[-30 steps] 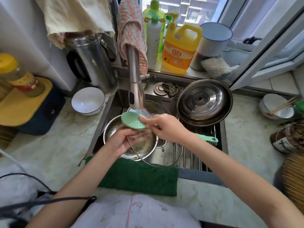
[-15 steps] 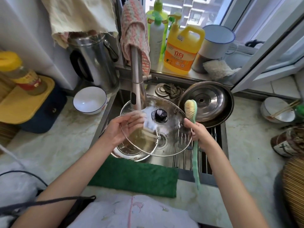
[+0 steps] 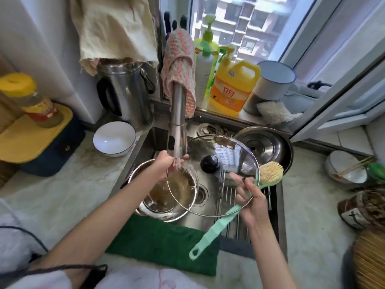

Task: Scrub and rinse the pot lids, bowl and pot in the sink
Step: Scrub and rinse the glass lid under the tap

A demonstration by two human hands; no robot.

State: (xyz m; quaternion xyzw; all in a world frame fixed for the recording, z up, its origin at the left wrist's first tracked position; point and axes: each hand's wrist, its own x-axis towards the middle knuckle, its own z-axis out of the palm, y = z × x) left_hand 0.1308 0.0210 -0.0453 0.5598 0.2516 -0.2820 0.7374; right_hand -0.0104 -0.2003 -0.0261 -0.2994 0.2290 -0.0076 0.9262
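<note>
Brightly lit by a far window, a pale marble counter [image 3: 62, 195] surrounds a steel sink [image 3: 198, 221]. A white bowl [image 3: 114, 138] sits on the left and a green cloth [image 3: 162, 245] drapes the near edge. Under the faucet [image 3: 178, 126], the left hand [image 3: 164, 165] grips the glass lid [image 3: 235, 161] by its rim. The right hand [image 3: 253, 202] pinches the near-right rim along with a dish brush [image 3: 216, 230]. The lid partly covers the pot [image 3: 162, 197] of murky water and the steel lid [image 3: 264, 144] at the far right.
</note>
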